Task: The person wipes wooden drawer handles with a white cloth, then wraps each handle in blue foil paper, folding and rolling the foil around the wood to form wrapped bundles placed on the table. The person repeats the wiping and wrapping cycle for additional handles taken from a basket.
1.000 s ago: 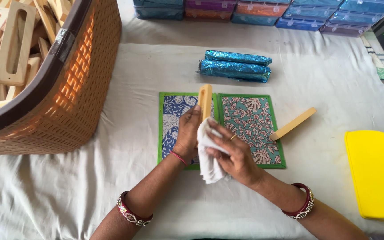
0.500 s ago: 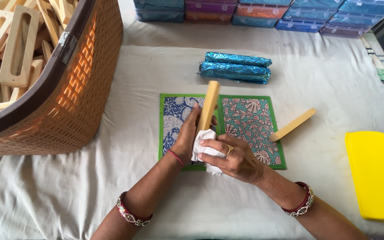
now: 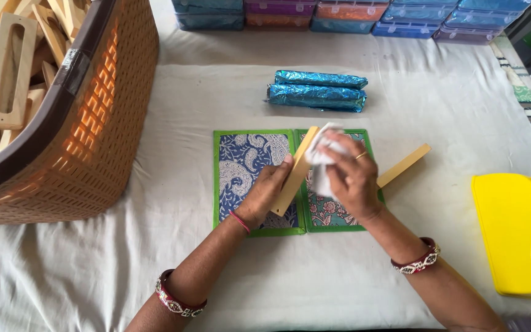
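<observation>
My left hand [image 3: 267, 192] grips a flat pale wooden strip [image 3: 295, 171] by its lower end, holding it tilted over an open patterned cloth-covered folder [image 3: 244, 161] with a green border. My right hand [image 3: 350, 178] presses a crumpled white cloth [image 3: 325, 147] against the strip's upper end. A second wooden strip [image 3: 404, 165] lies on the table just right of the folder, partly hidden behind my right hand.
A large orange-brown woven plastic basket [image 3: 102, 123] full of wooden pieces stands at the left. Two shiny blue foil rolls [image 3: 318, 90] lie beyond the folder. Coloured plastic boxes [image 3: 364, 12] line the far edge. A yellow box-like object [image 3: 514, 233] sits at the right.
The strip has tipped from upright to leaning lower over the folder. My right hand with the white cloth has moved up from the strip's lower part to its upper end.
</observation>
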